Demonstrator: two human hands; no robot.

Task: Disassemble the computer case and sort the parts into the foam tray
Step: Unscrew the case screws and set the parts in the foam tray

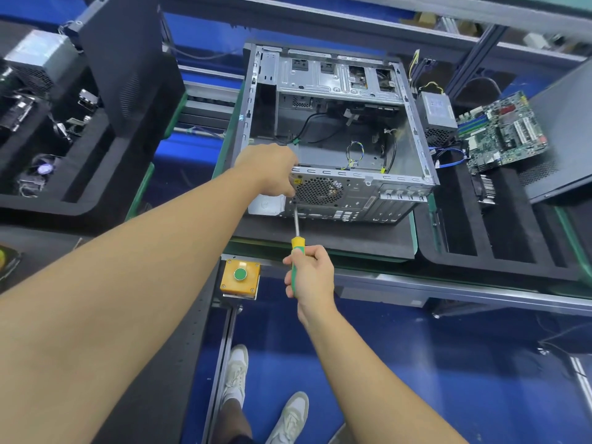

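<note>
We are working on the computer case, which is lying open on its side on a dark mat on the table at the centre of the frame. Our right hand is wrapping its grip around the yellow-and-green handle of the screwdriver, whose tip is sitting at the lower left corner of the fan grille on the rear panel. Our left hand is clenching its grip on the case's rear edge just above that corner.

We are judging the risks. The handle is sitting well back from the tip, so a small wobble could be sending the tip off the screw, too small to make out, toward our left fingers close by. A freed screw could be dropping past the table edge to the floor.

At the right, the foam tray is holding the motherboard, a power supply and blue cables, with a side panel leaning at its far edge. A second tray at the left is holding other parts.
</note>
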